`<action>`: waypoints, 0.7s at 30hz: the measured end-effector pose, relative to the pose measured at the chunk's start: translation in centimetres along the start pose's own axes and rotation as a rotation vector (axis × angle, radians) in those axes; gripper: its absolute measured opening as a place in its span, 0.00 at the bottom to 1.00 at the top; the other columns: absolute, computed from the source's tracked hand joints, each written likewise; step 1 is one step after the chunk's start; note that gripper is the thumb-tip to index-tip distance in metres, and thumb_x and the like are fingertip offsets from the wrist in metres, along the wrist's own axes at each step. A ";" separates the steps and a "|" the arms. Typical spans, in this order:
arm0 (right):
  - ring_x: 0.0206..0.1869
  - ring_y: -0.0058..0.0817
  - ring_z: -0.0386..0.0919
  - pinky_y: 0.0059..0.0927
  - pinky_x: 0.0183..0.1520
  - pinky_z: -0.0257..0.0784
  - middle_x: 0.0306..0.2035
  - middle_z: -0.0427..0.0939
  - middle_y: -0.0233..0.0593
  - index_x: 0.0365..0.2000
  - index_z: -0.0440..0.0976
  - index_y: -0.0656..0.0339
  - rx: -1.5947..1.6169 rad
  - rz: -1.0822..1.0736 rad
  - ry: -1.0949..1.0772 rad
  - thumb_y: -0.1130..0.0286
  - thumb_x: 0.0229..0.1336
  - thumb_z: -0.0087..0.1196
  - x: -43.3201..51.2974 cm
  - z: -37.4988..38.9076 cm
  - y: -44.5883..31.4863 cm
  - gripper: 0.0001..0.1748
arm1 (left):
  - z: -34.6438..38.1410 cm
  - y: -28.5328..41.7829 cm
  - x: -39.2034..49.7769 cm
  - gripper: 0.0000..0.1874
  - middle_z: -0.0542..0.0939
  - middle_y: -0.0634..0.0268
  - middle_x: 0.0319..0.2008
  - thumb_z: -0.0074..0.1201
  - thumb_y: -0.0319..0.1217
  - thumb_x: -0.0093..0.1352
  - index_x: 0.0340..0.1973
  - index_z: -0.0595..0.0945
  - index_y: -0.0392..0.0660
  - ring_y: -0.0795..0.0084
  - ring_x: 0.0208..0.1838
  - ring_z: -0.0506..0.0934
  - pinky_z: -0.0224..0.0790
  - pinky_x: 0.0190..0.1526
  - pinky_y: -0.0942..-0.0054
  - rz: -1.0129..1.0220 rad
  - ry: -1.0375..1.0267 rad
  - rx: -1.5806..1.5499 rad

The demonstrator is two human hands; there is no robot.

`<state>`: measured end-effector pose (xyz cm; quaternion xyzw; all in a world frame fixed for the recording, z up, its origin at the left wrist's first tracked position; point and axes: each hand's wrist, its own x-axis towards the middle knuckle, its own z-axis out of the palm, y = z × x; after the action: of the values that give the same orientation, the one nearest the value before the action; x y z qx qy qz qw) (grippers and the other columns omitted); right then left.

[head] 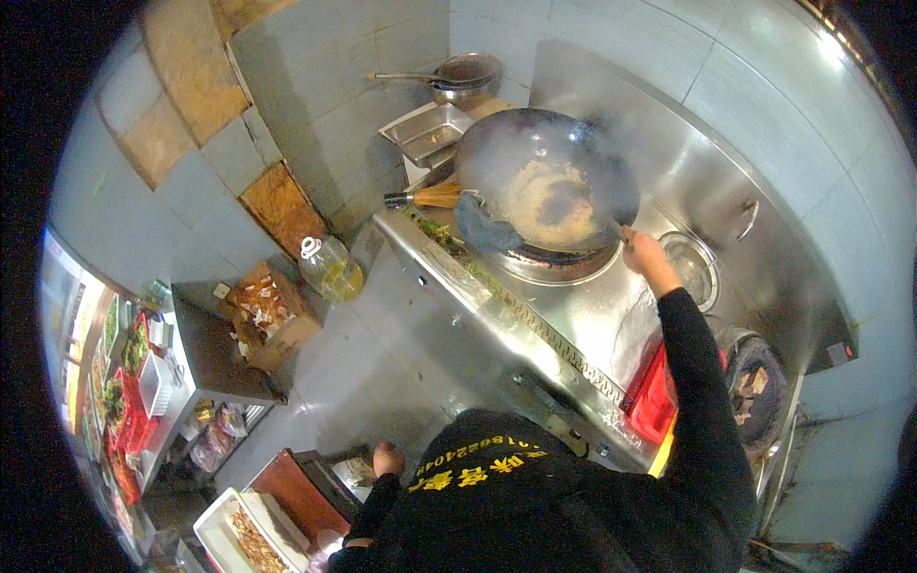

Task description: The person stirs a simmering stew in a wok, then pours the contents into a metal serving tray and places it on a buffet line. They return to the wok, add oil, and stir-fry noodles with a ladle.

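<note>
A large black wok (494,143) sits on a round burner of the steel range (466,286), with a pale, steaming layer of food (534,204) in it. My right hand (641,254) is closed on the handle of a utensil that reaches into the wok's right side; its working end is hidden by steam. A dark blue cloth (483,228) lies over the wok's near left rim. Beside it rests a bamboo wok brush (435,195). My left hand (387,458) is low at my left side, fingers curled, and whether it holds anything is unclear.
A steel pan (430,136) and stacked pots (466,71) stand behind left. Right are a strainer (688,268), a red container (653,401) and a second burner (752,387). An oil jug (331,271), a cardboard box (276,315) and a white tray (251,533) are left.
</note>
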<state>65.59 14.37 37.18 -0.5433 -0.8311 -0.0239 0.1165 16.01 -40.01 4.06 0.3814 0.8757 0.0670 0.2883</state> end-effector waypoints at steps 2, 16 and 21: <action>0.46 0.57 0.76 0.49 0.49 0.72 0.40 0.78 0.62 0.53 0.69 0.63 0.131 0.118 0.073 0.72 0.51 0.49 2.7 4.1 1.2 0.25 | 0.1 0.2 0.2 0.15 0.82 0.46 0.41 0.56 0.34 0.59 0.39 0.82 0.40 0.45 0.46 0.78 0.72 0.47 0.55 0.118 -0.063 0.251; 0.41 0.50 0.80 0.49 0.43 0.76 0.37 0.80 0.52 0.52 0.71 0.59 -0.110 0.001 -0.125 0.73 0.48 0.52 -2.8 -1.4 -2.0 0.27 | -1.4 -1.1 0.6 0.18 0.83 0.50 0.40 0.60 0.35 0.55 0.40 0.84 0.41 0.51 0.45 0.81 0.74 0.47 0.58 -0.094 -0.012 -0.088; 0.43 0.53 0.79 0.49 0.45 0.75 0.37 0.79 0.59 0.55 0.65 0.68 0.026 0.043 -0.061 0.72 0.49 0.54 3.7 6.7 -7.7 0.30 | -1.2 -1.8 -0.3 0.19 0.82 0.48 0.40 0.61 0.36 0.55 0.40 0.84 0.42 0.48 0.46 0.80 0.73 0.48 0.56 -0.028 -0.034 0.001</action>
<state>56.08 15.64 32.12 -0.5601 -0.8225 0.0057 0.0987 14.39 -41.42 4.57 0.3702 0.8761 0.0561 0.3038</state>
